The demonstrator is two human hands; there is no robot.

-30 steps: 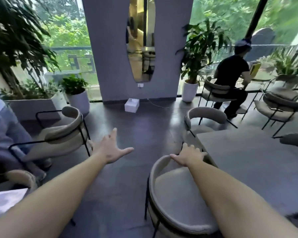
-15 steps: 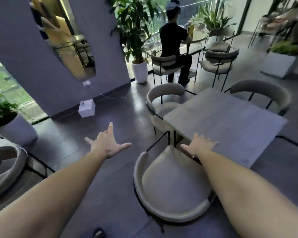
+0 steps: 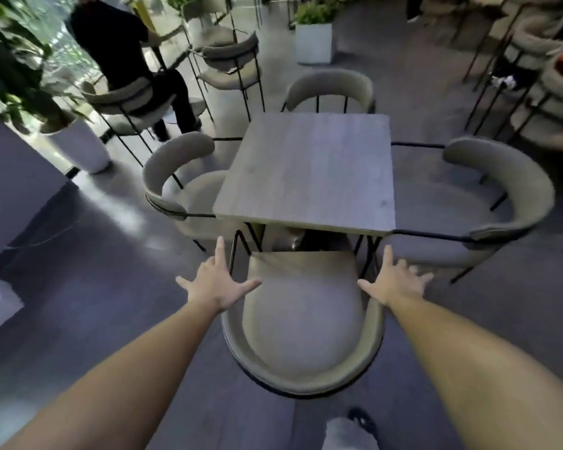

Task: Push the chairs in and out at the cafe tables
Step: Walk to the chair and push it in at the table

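A beige cushioned chair (image 3: 301,323) with a curved back stands right in front of me, its seat front just under the near edge of a square grey wooden table (image 3: 309,170). My left hand (image 3: 216,282) hovers open with spread fingers at the chair's left side, by its black metal frame. My right hand (image 3: 394,280) is spread open at the chair's right side, near the arm end. Neither hand clearly grips the chair. Three more matching chairs surround the table: left (image 3: 176,183), far (image 3: 330,89), right (image 3: 488,203).
A person in black sits on a chair (image 3: 124,102) at another table at the back left. A white plant pot (image 3: 78,144) stands by a grey wall on the left, a white planter (image 3: 314,43) behind. More chairs (image 3: 553,92) crowd the right. My shoe (image 3: 348,433) shows below.
My view has swung right so I now face the table squarely from behind the near chair. My right hand left the chair's back edge; both hands now flank the chair.
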